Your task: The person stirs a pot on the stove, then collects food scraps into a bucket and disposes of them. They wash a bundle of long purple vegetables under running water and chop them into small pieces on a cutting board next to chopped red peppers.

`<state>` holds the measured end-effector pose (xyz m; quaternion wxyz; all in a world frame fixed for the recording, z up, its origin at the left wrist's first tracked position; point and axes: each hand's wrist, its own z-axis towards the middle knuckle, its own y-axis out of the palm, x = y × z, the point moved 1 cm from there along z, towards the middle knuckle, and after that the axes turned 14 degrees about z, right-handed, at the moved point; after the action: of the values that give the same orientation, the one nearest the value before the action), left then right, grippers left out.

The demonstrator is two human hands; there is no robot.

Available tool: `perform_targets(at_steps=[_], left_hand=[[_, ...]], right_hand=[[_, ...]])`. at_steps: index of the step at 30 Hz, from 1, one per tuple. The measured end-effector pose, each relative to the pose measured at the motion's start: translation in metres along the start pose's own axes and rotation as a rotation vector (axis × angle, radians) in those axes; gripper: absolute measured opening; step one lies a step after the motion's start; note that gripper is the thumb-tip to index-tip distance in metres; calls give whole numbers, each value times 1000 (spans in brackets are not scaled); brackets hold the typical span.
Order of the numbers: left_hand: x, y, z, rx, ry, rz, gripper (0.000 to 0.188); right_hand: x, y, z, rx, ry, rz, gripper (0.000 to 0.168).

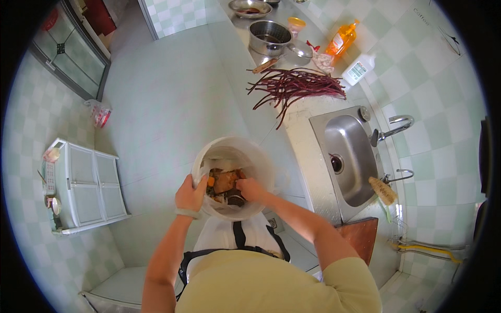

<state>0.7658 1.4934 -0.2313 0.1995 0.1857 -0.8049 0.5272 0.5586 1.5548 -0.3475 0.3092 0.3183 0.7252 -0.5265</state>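
Observation:
A whitish round bin is in front of me at the middle of the view, its mouth turned up toward the camera. My left hand grips its left rim, thumb on the inside. What looks like a thin plastic liner runs around the inner wall. My right hand reaches over the near right rim into the bin, fingers at the mixed refuse. Among that refuse are a brown-orange piece, a small orange bit and a dark round item. Whether the right fingers hold anything is hidden.
Right of me, a counter carries a steel sink, long purple beans, a wooden-handled knife, a steel pot, an orange pump bottle and a white bottle. A white cabinet stands left. A brown board is below the sink.

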Motion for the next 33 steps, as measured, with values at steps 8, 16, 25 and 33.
perform_targets(at_steps=[8,16,25,33], left_hand=[[0,7,7,7,-62,27,44],[-4,19,24,-34,-147,-186,66],[-1,39,37,24,-186,-414,55],[32,41,28,113,-382,-548,66]], right_hand=[[-43,-59,-54,89,-238,132,20],[-23,-121,-137,475,-369,-49,27],[197,-244,-236,987,369,-143,10],[349,-226,-235,763,641,-69,12]])
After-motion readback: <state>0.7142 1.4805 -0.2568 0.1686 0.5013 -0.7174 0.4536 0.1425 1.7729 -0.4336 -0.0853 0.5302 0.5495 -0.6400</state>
